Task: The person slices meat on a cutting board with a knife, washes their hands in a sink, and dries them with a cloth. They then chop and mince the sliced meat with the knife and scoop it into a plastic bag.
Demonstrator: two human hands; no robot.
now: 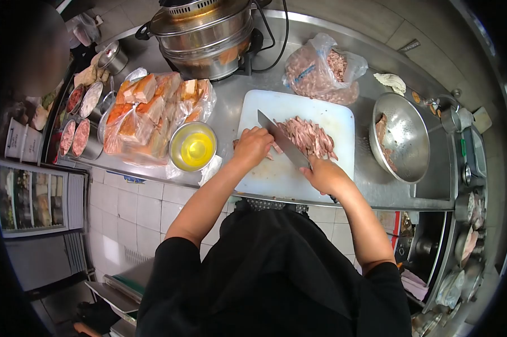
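Observation:
A knife [283,139] lies slantwise over a white cutting board [298,182], its tip toward the upper left. My right hand [327,178] is closed around its handle at the lower right. To the left of the blade, my left hand [254,147] has its fingers bent and pressed down on a piece of meat, most of which is hidden under them; small bits show beside the fingertips. On the blade's right side is a pile of sliced meat strips [309,136].
Left of the board are a bowl of yellow liquid [198,147] and bagged meat blocks [146,121]. Behind stand a large steel pot [205,42] and a bag of minced meat [323,70]. A steel bowl [402,140] holding meat is at the right.

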